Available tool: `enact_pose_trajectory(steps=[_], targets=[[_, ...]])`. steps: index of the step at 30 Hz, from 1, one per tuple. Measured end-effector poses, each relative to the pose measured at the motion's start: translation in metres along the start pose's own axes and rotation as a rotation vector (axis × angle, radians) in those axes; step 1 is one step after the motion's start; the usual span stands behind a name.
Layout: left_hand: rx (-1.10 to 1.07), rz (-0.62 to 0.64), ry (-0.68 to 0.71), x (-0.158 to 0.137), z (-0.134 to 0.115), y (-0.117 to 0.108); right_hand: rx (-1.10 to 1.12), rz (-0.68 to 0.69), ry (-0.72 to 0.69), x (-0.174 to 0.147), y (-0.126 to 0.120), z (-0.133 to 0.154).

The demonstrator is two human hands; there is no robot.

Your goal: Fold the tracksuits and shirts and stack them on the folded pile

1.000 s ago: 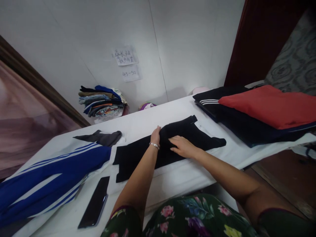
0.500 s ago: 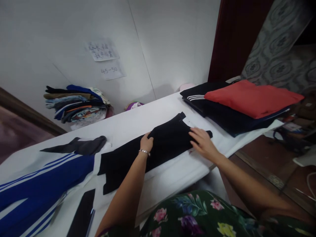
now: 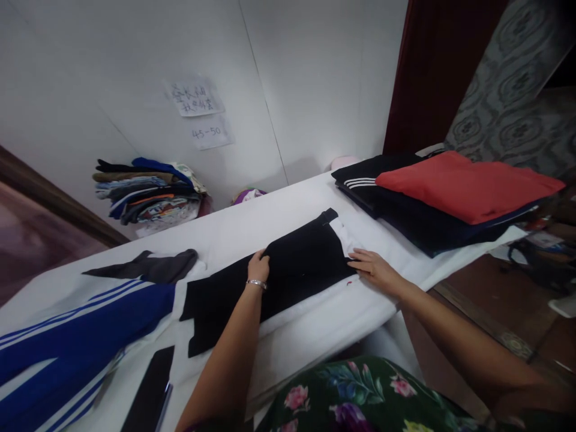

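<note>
A pair of black trousers (image 3: 297,258) lies folded lengthwise on the white-covered table, its leg ends toward the left. My left hand (image 3: 258,268), with a silver bracelet at the wrist, has its fingers curled over the far edge near the middle of the trousers. At the right-hand end, my right hand (image 3: 375,273) lies with its fingers stretched out and their tips on the edge of the black cloth. The thumb of the right hand is hidden. A bit of white cloth (image 3: 344,237) shows beside the waist end.
Blue trousers with white stripes (image 3: 135,312) and a dark grey garment (image 3: 166,265) lie left. In front is a black phone-like slab (image 3: 150,390). Folded dark clothes topped by a red garment (image 3: 463,186) stand right. Another clothes stack (image 3: 148,192) sits behind the table (image 3: 288,204).
The black point of cloth that stuck out beyond my right hand is now turned in, and that hand sits slightly lower. My left hand has shifted a little left along the edge.
</note>
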State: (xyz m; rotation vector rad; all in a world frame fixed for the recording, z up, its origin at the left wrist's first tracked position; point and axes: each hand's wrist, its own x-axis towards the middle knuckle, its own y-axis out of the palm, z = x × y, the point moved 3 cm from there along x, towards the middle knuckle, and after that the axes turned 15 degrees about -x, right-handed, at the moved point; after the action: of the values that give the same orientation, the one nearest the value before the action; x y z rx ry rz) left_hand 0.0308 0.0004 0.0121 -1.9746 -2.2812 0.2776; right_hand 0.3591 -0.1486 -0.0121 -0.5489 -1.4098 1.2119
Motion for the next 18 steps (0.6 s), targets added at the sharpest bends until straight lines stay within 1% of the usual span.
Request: enact_pose_trajectory(steps=[2,4,6,8,10,12,14,15,16,18], targets=[[-0.067,0.010,-0.034,-0.002,0.003,-0.001,-0.010,-0.024,0.047,0.006,0.000,-0.001],[-0.102,0.004,-0.023,-0.003,0.000,-0.001,-0.041,-0.072,0.102,0.010,0.000,0.000],[-0.068,-0.002,0.015,-0.004,-0.004,-0.003,-0.106,-0.050,0.118,0.012,0.003,0.005],[0.066,0.008,0.080,-0.006,-0.007,-0.005,-0.165,0.044,0.091,0.011,0.009,0.011],[0.252,0.032,0.132,-0.008,-0.008,-0.007,-0.185,0.122,0.065,0.005,0.012,0.015],[0.429,0.049,0.142,-0.011,-0.009,-0.010,-0.161,0.168,0.048,-0.001,0.011,0.016],[0.548,0.039,0.159,-0.016,-0.014,-0.012,-0.103,0.189,0.057,-0.005,0.006,0.014],[0.591,0.030,0.209,-0.020,-0.020,-0.012,-0.069,0.183,0.074,-0.004,0.002,0.012],[0.627,0.020,0.289,-0.024,-0.028,-0.010,-0.034,0.160,0.098,-0.002,-0.002,0.010],[0.675,0.007,0.498,-0.033,-0.048,-0.003,0.016,0.070,0.158,0.009,-0.012,0.005]])
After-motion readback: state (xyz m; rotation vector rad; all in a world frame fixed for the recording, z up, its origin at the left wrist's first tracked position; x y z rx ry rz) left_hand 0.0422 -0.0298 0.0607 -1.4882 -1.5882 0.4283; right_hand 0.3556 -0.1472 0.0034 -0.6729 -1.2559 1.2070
